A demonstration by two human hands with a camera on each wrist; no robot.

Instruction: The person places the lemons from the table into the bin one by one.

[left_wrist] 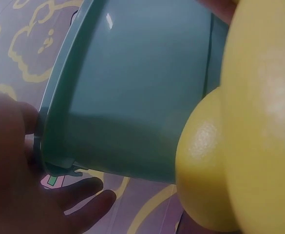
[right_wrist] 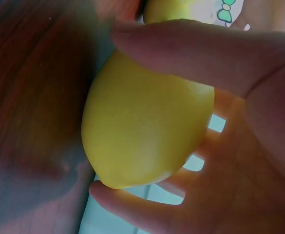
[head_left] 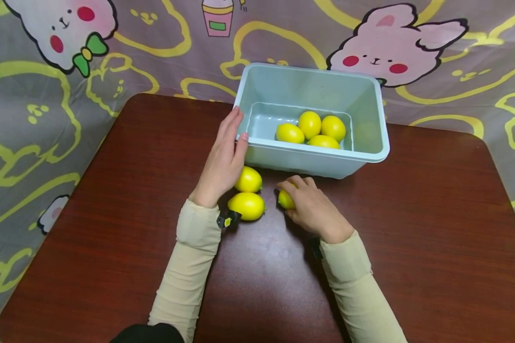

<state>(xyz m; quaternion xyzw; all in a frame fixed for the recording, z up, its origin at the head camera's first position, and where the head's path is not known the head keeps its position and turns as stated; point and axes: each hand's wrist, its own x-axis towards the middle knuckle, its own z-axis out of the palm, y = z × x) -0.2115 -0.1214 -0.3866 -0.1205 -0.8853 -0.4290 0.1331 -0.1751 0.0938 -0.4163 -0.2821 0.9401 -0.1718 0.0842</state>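
My right hand (head_left: 315,207) curls over a yellow lemon (head_left: 286,199) on the table, in front of the bin. In the right wrist view, thumb and fingers lie around this lemon (right_wrist: 147,122). With fairly straight fingers, my left hand (head_left: 223,164) touches the rim of a pale blue-green plastic bin (head_left: 300,157) at its left front corner. Several lemons (head_left: 310,125) lie inside the bin. Beside the left wrist, a lemon (head_left: 249,180) sits partly hidden behind the hand, with another lemon (head_left: 248,206) nearer me. Both loom large at the right of the left wrist view.
The dark reddish-brown table (head_left: 433,214) has rounded far corners. Behind it hangs a patterned cloth (head_left: 154,52) with cartoon rabbits and yellow outlines, close to the bin's far side. A black strap device (head_left: 228,220) is on the left wrist.
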